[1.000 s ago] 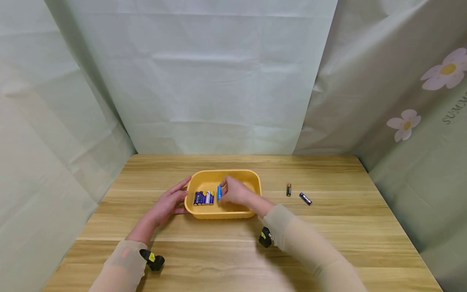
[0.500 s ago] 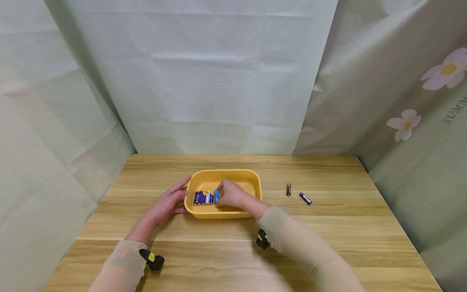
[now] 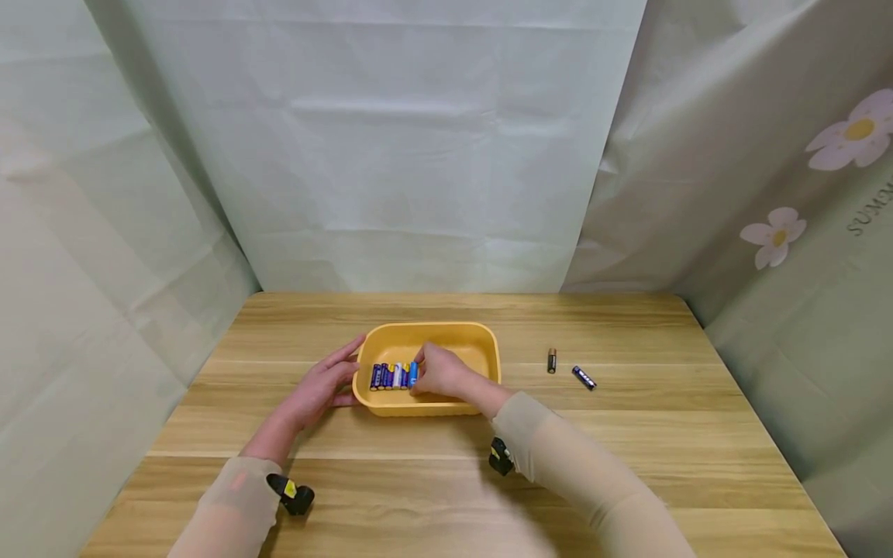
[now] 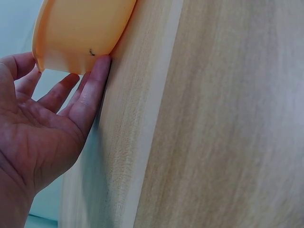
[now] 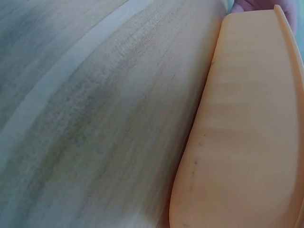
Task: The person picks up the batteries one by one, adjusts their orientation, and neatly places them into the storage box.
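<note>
Inside a yellow plastic tray (image 3: 453,332), my right hand (image 3: 446,373) pinches a light blue battery (image 3: 414,373) between thumb and fingers. That battery stands at the right end of a row of several batteries (image 3: 387,377), dark blue, yellow-tipped and white, lined up side by side. Against the tray's left end rests my left hand (image 3: 324,387). In the left wrist view the fingers (image 4: 90,95) lie loosely extended on the tray's outer wall (image 4: 85,33). The right wrist view shows only the tray's side wall (image 5: 242,118), so the right hand is hidden there.
Right of the tray, a black battery with a copper end (image 3: 552,361) and a dark blue battery (image 3: 584,377) lie apart on the wooden table (image 3: 628,449). Pale cloth walls (image 3: 418,155) stand behind and beside the table.
My right hand has moved slightly left, bringing the light blue battery up to the row's right end. The left hand and the two loose batteries have stayed put.
</note>
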A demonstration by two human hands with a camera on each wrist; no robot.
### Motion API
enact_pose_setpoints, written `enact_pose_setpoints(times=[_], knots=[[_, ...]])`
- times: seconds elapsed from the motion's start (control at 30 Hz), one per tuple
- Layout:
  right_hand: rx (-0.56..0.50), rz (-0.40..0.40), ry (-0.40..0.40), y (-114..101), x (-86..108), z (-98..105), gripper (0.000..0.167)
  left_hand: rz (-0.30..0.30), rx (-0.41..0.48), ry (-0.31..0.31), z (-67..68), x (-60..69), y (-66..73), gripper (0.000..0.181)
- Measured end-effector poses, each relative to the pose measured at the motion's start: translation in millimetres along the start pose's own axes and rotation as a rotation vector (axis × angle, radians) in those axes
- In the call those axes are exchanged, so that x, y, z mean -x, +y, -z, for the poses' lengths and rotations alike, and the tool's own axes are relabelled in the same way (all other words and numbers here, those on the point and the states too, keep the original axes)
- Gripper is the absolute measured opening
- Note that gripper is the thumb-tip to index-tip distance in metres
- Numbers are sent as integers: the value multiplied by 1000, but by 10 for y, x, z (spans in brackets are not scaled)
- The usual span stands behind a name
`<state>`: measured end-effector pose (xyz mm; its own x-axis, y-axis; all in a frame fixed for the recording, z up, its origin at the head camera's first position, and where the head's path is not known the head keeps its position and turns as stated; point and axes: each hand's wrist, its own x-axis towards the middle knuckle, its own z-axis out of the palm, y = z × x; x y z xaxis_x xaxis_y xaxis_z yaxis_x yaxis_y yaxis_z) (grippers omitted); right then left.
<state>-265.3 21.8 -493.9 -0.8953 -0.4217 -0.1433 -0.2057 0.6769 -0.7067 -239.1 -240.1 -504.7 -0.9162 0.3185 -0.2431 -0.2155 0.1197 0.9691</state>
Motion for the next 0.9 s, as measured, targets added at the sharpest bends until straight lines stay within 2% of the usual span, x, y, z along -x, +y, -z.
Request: enact_pose_setpoints(times=[0.27,0.43,0.9], knots=[[-38,-16,-35,32,4,7,59,4,10,-3,-4,-18,-5,57],[-77,-13,-51,36,70,89,63,5,14,-5,-8,-19,-14,58],[-140,101,23,28,231,452,59,-1,-11,-4,9,25,4,58]])
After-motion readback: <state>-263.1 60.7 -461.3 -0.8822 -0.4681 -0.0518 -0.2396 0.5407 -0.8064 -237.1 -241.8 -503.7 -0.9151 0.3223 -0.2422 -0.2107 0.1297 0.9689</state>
